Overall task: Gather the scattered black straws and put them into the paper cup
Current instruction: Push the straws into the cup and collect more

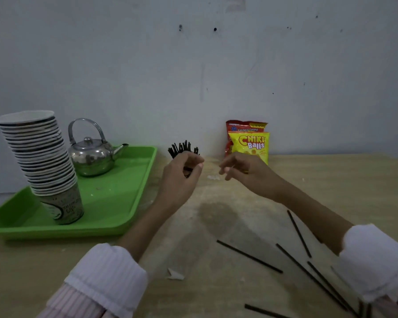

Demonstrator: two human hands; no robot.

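L hand (182,173) is raised over the far part of the table (216,226), fingers and thumb curled tight round a bunch (183,149) of black straws. The straw tips stick up above the knuckles, fanned a bit. Something brownish shows inside the grip, but the hand hides it, so can't tell if it's a cup.

R hand (241,171) is just beside it, w/ a small gap between them. Its fingers are loosely curled and a little apart, w/ nothing seen in them.

Loose straws (249,256) lie flat on the table near the R forearm, at least 5, pointing different ways. More are bunched at the bottom R corner, partly under the white sleeve (377,260).

A green tray (124,203) sits on the L. It holds a leaning cup stack (37,157) at the front and a steel kettle (91,157) behind. A yellow bag (251,145) stands vs. the wall (193,65) behind the R hand, w/ a red bag (244,127) behind it. A paper scrap (175,274) lies near the L sleeve.
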